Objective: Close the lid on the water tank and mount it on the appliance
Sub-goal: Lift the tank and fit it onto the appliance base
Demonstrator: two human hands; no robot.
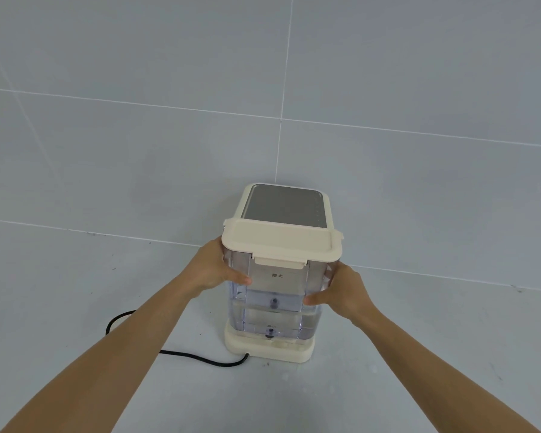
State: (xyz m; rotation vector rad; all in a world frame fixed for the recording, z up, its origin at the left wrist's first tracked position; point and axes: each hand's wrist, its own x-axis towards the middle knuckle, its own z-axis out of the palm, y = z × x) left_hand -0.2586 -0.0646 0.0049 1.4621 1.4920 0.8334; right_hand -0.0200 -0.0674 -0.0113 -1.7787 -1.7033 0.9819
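Observation:
A clear plastic water tank (274,295) stands upright on the cream base (269,350) of the appliance (286,206), against its back. The tank's cream lid (281,245) lies flat on top, its front latch folded down. Water fills the lower part of the tank. My left hand (214,268) presses against the tank's left side, thumb on the front face. My right hand (341,292) holds the right side, thumb on the front. The appliance has a grey top panel in a cream frame.
A black power cord (169,353) runs from the base's front left corner and loops across the grey floor to the left. A grey tiled wall (419,167) rises directly behind the appliance.

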